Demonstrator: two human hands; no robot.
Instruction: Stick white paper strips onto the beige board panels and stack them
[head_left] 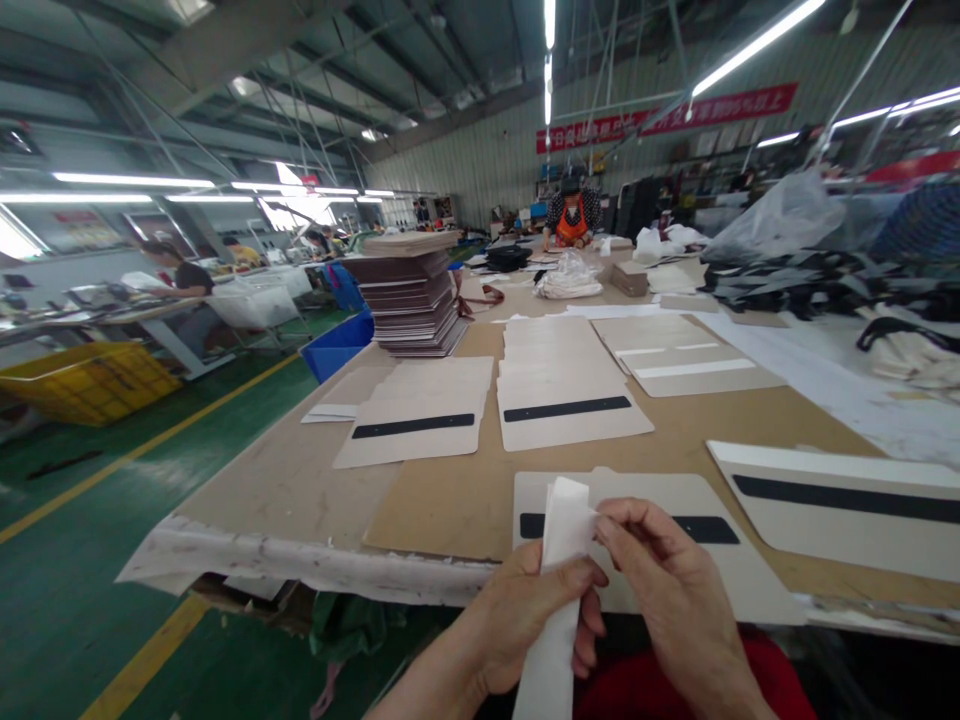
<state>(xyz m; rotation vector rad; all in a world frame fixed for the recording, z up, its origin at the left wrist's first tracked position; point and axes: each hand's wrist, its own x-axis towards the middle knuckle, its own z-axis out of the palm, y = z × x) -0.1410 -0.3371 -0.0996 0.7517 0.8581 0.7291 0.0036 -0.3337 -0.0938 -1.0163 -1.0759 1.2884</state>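
My left hand (525, 610) is closed around a white strip (566, 515), perhaps several layered together, held upright over the table's front edge. At the strip's upper right edge, the fingertips of my right hand (667, 570) are pinched together on its edge or corner. Behind both hands lies a beige panel (637, 490) with rounded corners and a black band (709, 530) across it; my hands and the strip hide part of it. To the right is another beige panel (847, 530) with a black band and a white strip along its far edge.
Overlapping beige panels (420, 380) and a second row of panels (562, 370) lie farther back. A tall stack of brown boards (412, 300) stands at the left edge, near a blue bin (337, 345). Beige panels with white strips (686, 350) lie back right. A co-worker (571, 215) stands across.
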